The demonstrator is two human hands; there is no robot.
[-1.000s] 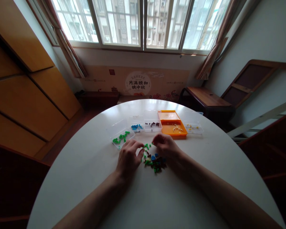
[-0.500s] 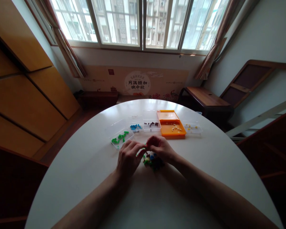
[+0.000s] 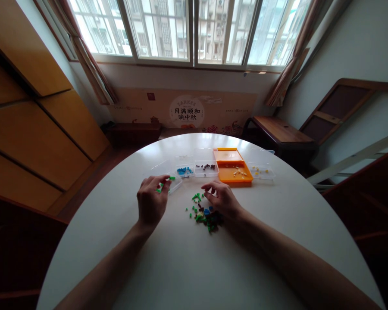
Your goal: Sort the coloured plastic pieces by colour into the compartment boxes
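Note:
A small heap of mixed green, blue, yellow and dark bricks (image 3: 204, 213) lies in the middle of the round white table (image 3: 194, 267). My right hand (image 3: 222, 199) rests at the heap's right side, its fingertips curled down beside the bricks. My left hand (image 3: 151, 199) hovers over the clear box of green bricks (image 3: 171, 182), fingers bent in a pinch; what they hold is too small to name.
Behind the heap stands a row of small boxes: a clear one with blue bricks (image 3: 185, 171), one with dark bricks (image 3: 206, 167), an orange one (image 3: 233, 170) and a clear one with yellow bits (image 3: 261, 171). A wooden bench (image 3: 280, 133) stands beyond the table.
My left hand has left the heap and moved left and away, over the green-brick box. My right hand has stayed by the heap, drawing slightly back from the middle.

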